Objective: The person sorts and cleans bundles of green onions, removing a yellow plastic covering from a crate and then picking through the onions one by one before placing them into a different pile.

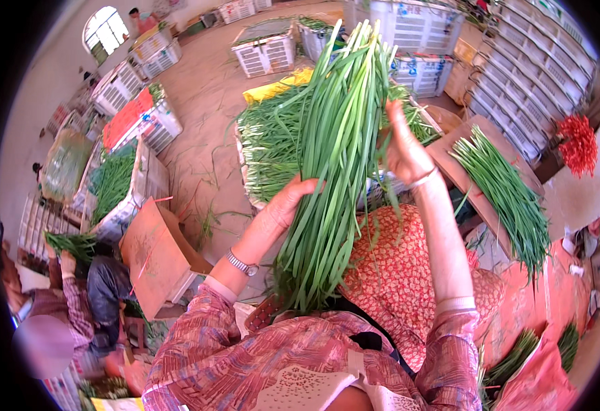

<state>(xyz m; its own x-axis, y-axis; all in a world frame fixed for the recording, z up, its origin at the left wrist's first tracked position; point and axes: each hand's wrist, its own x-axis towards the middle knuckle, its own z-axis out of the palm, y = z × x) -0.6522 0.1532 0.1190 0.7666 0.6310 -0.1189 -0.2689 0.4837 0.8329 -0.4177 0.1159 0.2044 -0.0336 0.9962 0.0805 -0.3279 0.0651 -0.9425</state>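
A large bunch of green garlic chives [344, 137] stands upright in front of me, pale stem ends at the top and leaves hanging to my lap. My left hand [293, 198] grips it from the left, thumb across the front; its other fingers are hidden behind the leaves. Close along the bunch's right side is my right hand [406, 151], fingers stretched upward and palm turned toward the stems. Whether it touches them I cannot tell. Behind the bunch, a crate [250, 190] holds more chives. Another bunch of chives [505, 198] lies on a board [442, 152] to my right.
Stacked white crates [512, 75] rise at the far right, near a bundle of red ties [577, 144]. On the left are a cardboard box [150, 257], a crate of greens [139, 181] and a co-worker [74, 308] holding greens. Loose leaves lie on the floor [200, 130].
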